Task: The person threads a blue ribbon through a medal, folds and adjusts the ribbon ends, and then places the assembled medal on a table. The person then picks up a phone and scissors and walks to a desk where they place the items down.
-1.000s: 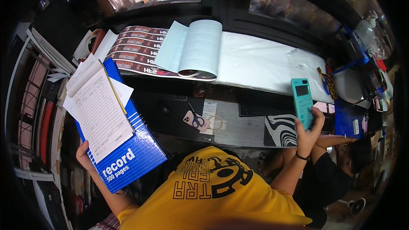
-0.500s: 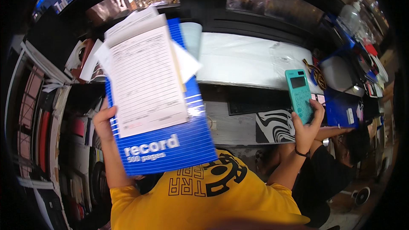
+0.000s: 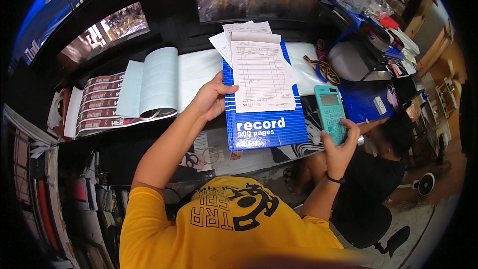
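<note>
My left hand [image 3: 214,99] is closed on the left edge of a blue hardbound record book [image 3: 269,134], thumb on the cover. On the book lies a pad of ruled white receipts [image 3: 261,79], its top sheet carrying handwriting. Loose white papers [image 3: 223,46] stick out behind the pad at the top. In my right hand [image 3: 341,147] is a teal calculator [image 3: 329,112], gripped by its lower end with the thumb near the keys. The calculator is just to the right of the book.
Printed sheets [image 3: 102,99] and a curled pale blue sheet [image 3: 159,79] lie at the left of the white-topped counter [image 3: 196,69]. Scissors [image 3: 193,160] rest below it. A person in black [image 3: 368,189] sits at right, near a blue folder [image 3: 361,103].
The record book with its receipt pad has moved right, closer to the calculator. My view has turned left, bringing printed sheets into sight. Both hands keep their holds.
</note>
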Demonstrator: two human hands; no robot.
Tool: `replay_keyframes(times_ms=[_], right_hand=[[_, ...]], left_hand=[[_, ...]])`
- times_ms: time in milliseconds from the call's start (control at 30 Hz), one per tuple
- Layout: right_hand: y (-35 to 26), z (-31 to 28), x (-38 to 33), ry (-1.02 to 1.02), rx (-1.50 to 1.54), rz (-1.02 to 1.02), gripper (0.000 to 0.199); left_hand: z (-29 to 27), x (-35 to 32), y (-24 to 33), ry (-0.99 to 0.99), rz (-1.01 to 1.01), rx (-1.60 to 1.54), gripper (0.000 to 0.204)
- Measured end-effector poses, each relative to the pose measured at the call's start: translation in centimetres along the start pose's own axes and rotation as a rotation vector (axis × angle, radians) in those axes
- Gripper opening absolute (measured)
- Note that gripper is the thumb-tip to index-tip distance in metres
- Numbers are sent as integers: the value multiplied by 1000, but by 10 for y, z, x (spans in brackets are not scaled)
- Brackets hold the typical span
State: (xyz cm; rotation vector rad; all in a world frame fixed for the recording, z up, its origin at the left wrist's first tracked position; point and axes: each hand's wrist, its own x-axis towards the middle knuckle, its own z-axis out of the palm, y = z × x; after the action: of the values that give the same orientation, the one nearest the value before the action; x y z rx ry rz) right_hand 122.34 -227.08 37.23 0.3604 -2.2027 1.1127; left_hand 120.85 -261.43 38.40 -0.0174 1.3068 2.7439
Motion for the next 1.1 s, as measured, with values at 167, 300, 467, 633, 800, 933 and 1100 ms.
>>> replay_keyframes(times_ms=[167,300,467,633,800,933,1100], right_hand=[[27,16,8,-40,169,31,45],[42,33,24,-72,189,33,41],[49,65,53,-68,96,-31,41],[58,100,88,-29,-79,-147,45],[61,117,107,-182,-267,-73,47],[65,114,114,-275,-154,-88,43],[70,77,93,-168,64,-81,33]], left_hand=[[-2,29,-9,1,-90,21,69],[-3,36,-11,14,-99,-9,68],[-1,37,-8,97,-125,76,65],[1,34,-18,314,-12,171,72],[6,31,-28,435,70,181,76],[8,29,-31,465,87,160,74],[7,26,-33,465,103,174,73]])
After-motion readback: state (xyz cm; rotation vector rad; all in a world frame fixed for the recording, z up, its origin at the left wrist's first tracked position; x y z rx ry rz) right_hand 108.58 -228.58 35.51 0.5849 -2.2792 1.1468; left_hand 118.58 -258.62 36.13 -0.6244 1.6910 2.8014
